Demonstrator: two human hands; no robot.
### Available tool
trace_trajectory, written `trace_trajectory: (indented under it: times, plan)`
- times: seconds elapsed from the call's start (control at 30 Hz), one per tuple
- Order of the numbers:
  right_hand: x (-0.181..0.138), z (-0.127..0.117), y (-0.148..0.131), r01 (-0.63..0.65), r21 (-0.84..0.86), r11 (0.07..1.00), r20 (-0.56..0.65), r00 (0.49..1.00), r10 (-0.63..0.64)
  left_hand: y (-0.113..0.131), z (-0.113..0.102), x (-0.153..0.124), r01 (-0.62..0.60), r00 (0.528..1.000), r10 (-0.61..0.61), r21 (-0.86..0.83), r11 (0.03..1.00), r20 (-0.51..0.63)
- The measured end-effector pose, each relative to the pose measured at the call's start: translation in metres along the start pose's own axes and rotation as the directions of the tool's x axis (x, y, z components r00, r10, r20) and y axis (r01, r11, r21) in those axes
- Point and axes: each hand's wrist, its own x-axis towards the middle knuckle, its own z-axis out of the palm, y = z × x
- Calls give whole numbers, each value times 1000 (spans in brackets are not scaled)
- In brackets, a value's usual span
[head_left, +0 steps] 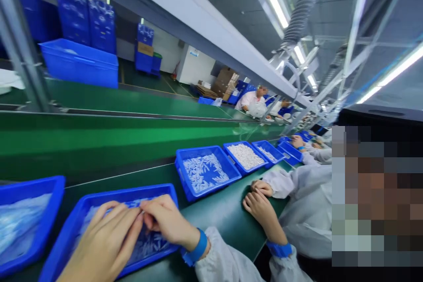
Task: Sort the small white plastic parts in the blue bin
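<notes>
My left hand (109, 238) and my right hand (167, 218) meet fingertip to fingertip above a blue tray (109, 194). Both have their fingers closed in a pinch. A tiny pale bit shows between the fingertips, too small and covered to name. Many small whitish slender pieces (150, 244) lie in the tray under my hands, partly hidden by them. A blue band (198, 246) circles my right wrist, below a white sleeve (224, 257).
Another blue tray (61, 185) with clear plastic bags stands at the left. To the right, a blue tray (180, 156) holds similar pieces, beside a tray of white pieces (246, 156). A co-worker's hands (259, 202) rest on the green bench (211, 216). A conveyor belt (132, 139) runs behind.
</notes>
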Motion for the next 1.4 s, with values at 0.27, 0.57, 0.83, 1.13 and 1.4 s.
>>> trace_trajectory:
  times: [0.27,0.57,0.83,1.13,1.4]
  plan:
    - [4,-2,5,62,47,997,-20,998,-61,15,-17,24,115,991,-115,6,993,68]
    - [-2,-2,4,28,129,991,68,997,-37,14,-17,23,126,979,-112,-75,989,170]
    - [-6,-4,1,-79,224,971,169,985,41,14,-19,25,98,986,-74,-155,983,150]
    - [-4,-3,0,-103,170,980,172,982,73,14,-17,26,110,986,-92,-125,986,141]
    - [-5,-1,-1,-58,46,997,116,992,52,13,-14,23,151,973,-125,-127,980,193]
